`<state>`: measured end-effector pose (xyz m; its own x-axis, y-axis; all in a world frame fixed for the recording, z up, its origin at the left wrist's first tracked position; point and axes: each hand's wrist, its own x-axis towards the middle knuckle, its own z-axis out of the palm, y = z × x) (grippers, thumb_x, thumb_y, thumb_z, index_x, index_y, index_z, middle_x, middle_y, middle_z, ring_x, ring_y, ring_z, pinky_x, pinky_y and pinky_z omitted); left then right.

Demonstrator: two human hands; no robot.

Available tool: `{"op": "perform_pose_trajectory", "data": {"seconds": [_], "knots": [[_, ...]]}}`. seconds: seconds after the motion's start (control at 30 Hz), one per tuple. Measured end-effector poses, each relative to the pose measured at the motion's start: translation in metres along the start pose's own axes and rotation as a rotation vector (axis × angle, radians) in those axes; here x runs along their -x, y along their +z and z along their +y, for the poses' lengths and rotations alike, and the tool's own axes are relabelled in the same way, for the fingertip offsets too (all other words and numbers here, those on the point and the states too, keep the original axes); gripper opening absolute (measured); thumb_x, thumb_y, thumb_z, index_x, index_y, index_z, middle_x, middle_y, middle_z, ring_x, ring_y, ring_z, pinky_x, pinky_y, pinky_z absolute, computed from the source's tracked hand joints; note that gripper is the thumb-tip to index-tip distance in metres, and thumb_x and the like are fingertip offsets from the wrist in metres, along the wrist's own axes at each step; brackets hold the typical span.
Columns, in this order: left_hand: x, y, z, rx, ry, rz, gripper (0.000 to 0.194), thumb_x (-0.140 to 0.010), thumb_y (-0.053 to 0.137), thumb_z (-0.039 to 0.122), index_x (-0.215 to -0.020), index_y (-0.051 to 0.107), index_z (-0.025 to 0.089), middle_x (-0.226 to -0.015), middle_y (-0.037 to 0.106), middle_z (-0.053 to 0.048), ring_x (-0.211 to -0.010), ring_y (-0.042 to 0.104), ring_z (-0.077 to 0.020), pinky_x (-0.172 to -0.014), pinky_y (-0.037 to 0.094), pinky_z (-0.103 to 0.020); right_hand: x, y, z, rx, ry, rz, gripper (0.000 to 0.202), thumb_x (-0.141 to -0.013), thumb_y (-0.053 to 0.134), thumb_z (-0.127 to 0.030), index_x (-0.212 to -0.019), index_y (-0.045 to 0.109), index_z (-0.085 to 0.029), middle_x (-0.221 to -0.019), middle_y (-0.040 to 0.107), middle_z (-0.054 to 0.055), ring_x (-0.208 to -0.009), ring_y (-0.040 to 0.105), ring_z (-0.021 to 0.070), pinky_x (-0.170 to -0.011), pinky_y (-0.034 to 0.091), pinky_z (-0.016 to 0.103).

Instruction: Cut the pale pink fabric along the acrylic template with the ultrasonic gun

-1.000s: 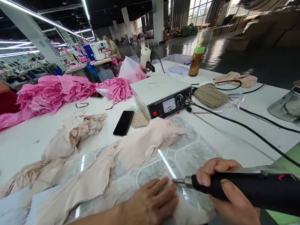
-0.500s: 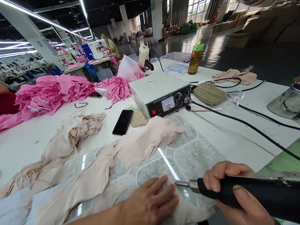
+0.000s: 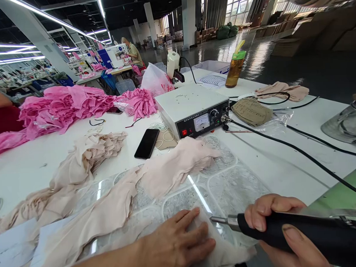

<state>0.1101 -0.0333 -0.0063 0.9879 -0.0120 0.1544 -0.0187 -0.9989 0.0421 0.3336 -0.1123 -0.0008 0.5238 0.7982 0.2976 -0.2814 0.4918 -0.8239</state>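
Note:
My left hand (image 3: 178,240) lies spread on a thin beige fabric piece (image 3: 219,245), pressing it against the clear patterned mat (image 3: 180,203). From the right, my right hand (image 3: 280,219) wraps round a thick black handheld tool (image 3: 312,232). Its metal tip (image 3: 217,219) points left, at the fabric's edge just beside my left fingers; whether it touches is hard to tell. Beyond my hands, a stack of pale beige fabric pieces (image 3: 179,164) rests on the mat, with a longer beige strip (image 3: 102,218) to its left.
A white control box (image 3: 194,105) stands behind the mat, with a black cable (image 3: 283,139) running right. Around it are a black phone (image 3: 147,144), a pink fabric heap (image 3: 66,106), an amber bottle (image 3: 235,71) and a glass jar (image 3: 344,123). A person (image 3: 131,51) sits at a distant sewing machine.
The view has shifted slightly. My left hand stays on the fabric with its fingers a little more bent, and the tool remains in my right hand with its tip near the same edge.

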Motion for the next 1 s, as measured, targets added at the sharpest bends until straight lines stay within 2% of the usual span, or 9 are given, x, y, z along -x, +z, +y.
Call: {"op": "perform_pose_trajectory", "data": {"seconds": [0.27, 0.37, 0.5, 1.0], "knots": [[0.000, -0.003, 0.000, 0.007, -0.018, -0.034, 0.034, -0.098, 0.047, 0.030, -0.130, 0.055, 0.020, -0.136, 0.052, -0.007, -0.129, 0.043, -0.0370, -0.097, 0.045, -0.045, 0.002, -0.001, -0.002, 0.042, 0.026, -0.004, 0.011, -0.086, 0.058, -0.034, -0.086, 0.055, -0.024, -0.074, 0.050, -0.001, -0.055, 0.051, 0.0124, -0.051, 0.054, 0.031], [-0.001, -0.002, 0.000, 0.032, -0.022, -0.008, 0.031, -0.099, 0.046, 0.027, -0.128, 0.055, 0.022, -0.132, 0.055, -0.007, -0.130, 0.043, -0.0307, -0.101, 0.043, -0.043, 0.002, 0.004, -0.006, 0.079, 0.056, 0.016, 0.013, -0.085, 0.059, -0.035, -0.082, 0.054, -0.024, -0.071, 0.049, -0.001, -0.054, 0.051, 0.0127, -0.050, 0.053, 0.031], [-0.002, -0.001, -0.001, 0.041, 0.000, 0.048, 0.027, -0.100, 0.044, 0.021, -0.123, 0.057, 0.018, -0.127, 0.058, -0.011, -0.126, 0.048, -0.0240, -0.099, 0.043, -0.038, 0.004, 0.005, -0.009, 0.079, 0.100, 0.067, 0.015, -0.083, 0.062, -0.037, -0.080, 0.053, -0.025, -0.071, 0.047, -0.001, -0.054, 0.050, 0.0130, -0.051, 0.052, 0.031], [-0.001, 0.001, 0.000, 0.050, 0.013, 0.087, 0.024, -0.100, 0.043, 0.019, -0.117, 0.059, 0.014, -0.125, 0.058, -0.012, -0.118, 0.052, -0.0254, -0.096, 0.045, -0.038, 0.001, 0.006, -0.004, 0.066, 0.129, 0.073, 0.013, -0.081, 0.061, -0.035, -0.080, 0.055, -0.024, -0.070, 0.048, -0.001, -0.053, 0.049, 0.0123, -0.049, 0.053, 0.030]]}}
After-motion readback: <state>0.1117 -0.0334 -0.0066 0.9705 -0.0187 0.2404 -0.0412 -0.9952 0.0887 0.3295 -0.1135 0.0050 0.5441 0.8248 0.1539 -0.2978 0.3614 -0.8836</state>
